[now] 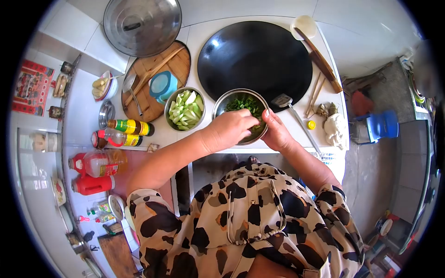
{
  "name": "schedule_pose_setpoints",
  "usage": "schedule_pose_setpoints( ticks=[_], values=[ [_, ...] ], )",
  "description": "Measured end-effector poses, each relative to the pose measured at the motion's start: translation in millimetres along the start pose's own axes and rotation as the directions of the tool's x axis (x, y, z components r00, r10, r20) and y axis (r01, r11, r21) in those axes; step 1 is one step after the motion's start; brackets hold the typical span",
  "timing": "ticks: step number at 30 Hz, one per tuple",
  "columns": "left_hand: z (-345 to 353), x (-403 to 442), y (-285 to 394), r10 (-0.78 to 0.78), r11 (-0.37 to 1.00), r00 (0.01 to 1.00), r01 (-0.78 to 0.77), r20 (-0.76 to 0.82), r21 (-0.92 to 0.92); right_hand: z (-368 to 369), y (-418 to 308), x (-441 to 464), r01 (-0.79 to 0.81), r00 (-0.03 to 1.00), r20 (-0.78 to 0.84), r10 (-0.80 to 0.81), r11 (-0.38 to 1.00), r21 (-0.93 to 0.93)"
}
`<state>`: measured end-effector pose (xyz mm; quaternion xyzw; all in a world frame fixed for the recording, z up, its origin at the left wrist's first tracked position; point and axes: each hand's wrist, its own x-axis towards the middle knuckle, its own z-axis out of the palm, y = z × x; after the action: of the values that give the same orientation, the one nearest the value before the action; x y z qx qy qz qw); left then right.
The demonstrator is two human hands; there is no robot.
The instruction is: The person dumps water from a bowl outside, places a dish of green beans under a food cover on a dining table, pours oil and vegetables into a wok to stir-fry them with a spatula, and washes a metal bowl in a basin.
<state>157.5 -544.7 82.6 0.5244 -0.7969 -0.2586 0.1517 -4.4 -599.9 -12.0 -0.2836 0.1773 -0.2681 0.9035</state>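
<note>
A steel bowl (218, 109) with chopped greens (243, 105) in it sits at the counter's front edge, before the big black wok (255, 60). My left hand (235, 126) reaches over the rim, its fingers bent and pinched together among the greens. On the bowl's right side my right hand (278, 131) grips the rim, thumb up along the edge. Just left stands another steel bowl (168, 111) full of cut pale-green vegetable pieces (186, 110). A metal spatula (296, 118) lies to the right, its blade at the wok's edge.
On the left, a round wooden board (178, 58) carries a teal-lidded container (163, 85) and utensils; a large lid (141, 25) leans behind. Sauce bottles (132, 126) lie left. Chopsticks (316, 95), a cleaver-like wooden-handled tool (324, 67) and a white cloth (333, 129) are right.
</note>
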Motion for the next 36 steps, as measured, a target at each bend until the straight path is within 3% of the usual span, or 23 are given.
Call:
schedule_pose_setpoints(
  ticks=[3, 7, 10, 17, 25, 29, 33, 36],
  values=[
    [14, 9, -6, 0.071, 0.995, 0.996, -0.074, 0.047, 0.070, 1, -8, -1, 0.047, 0.999, 0.012, -0.047, 0.997, -0.057],
    [2, 17, -5, 0.030, 0.999, 0.974, -0.023, 0.223, -0.036, -7, -15, -2, 0.049, 0.998, -0.039, -0.051, 0.998, -0.042],
    [1, 21, -9, 0.063, 0.998, 0.961, -0.063, 0.268, -0.010, -11, -16, 0, 0.087, 0.995, -0.045, -0.088, 0.996, -0.009],
    [-2, 53, -26, 0.138, 0.969, 0.892, -0.033, 0.431, -0.244, -37, -18, 0, 0.125, 0.982, -0.145, -0.121, 0.992, 0.016],
    [-2, 118, -55, 0.288, 0.941, 0.936, -0.237, 0.204, -0.242, -71, -59, 19, 0.261, 0.929, -0.262, -0.263, 0.964, -0.042],
    [3, 145, -77, 0.399, 0.912, 0.914, -0.388, 0.074, -0.132, -76, -78, 22, 0.341, 0.880, -0.313, -0.357, 0.934, -0.106],
    [-21, 173, -110, 0.258, 0.966, 0.958, -0.251, -0.125, 0.068, -84, -88, 15, 0.417, 0.816, -0.376, -0.440, 0.897, -0.145],
    [-18, 192, -154, 0.127, 0.984, 0.979, -0.104, -0.160, 0.146, -94, -87, -2, 0.459, 0.791, -0.391, -0.471, 0.879, -0.130]
  ],
)
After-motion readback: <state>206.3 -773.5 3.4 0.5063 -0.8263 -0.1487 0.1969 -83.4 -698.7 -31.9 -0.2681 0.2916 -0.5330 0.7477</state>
